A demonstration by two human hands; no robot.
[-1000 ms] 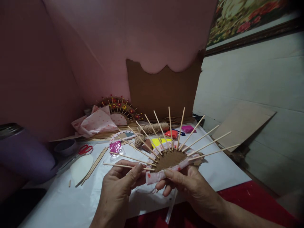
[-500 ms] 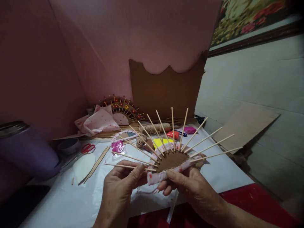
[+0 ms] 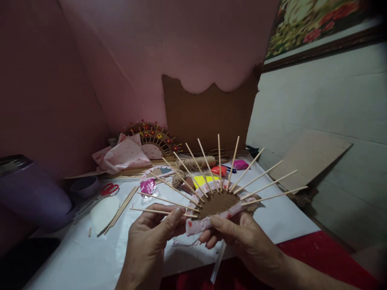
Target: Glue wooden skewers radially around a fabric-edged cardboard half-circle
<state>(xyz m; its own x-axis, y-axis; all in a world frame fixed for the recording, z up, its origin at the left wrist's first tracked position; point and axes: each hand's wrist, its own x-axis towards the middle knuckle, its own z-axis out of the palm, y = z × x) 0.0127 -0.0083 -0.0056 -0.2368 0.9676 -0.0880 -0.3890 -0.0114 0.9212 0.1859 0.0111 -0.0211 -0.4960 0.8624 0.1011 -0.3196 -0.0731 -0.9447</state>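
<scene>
A brown cardboard half-disc [image 3: 217, 206] is held up in front of me, bordered with pink patterned fabric [image 3: 196, 228]. Several thin wooden sticks [image 3: 219, 161] fan outward from its curved edge. My left hand [image 3: 152, 237] is closed at the left end, its thumb pressing the lowest wooden stick [image 3: 145, 210] near the fabric. On the straight lower edge, my right hand [image 3: 244, 235] pinches the fabric-covered cardboard, thumb in front and fingers behind. A translucent stick [image 3: 218, 264] hangs below the right hand; whether it is held there I cannot tell.
Red-handled scissors [image 3: 110, 189], a white rounded piece [image 3: 105, 213] and loose sticks [image 3: 121, 211] lie left on the white table cover [image 3: 75, 257]. Behind are twine [image 3: 198, 162], a yellow packet [image 3: 203, 181], pink cloth [image 3: 125, 155] and a decorated fan [image 3: 157, 135]. A purple container [image 3: 33, 197] stands left.
The whole view has shifted slightly. Both hands keep the same hold on the half-disc and stick, with hardly any movement.
</scene>
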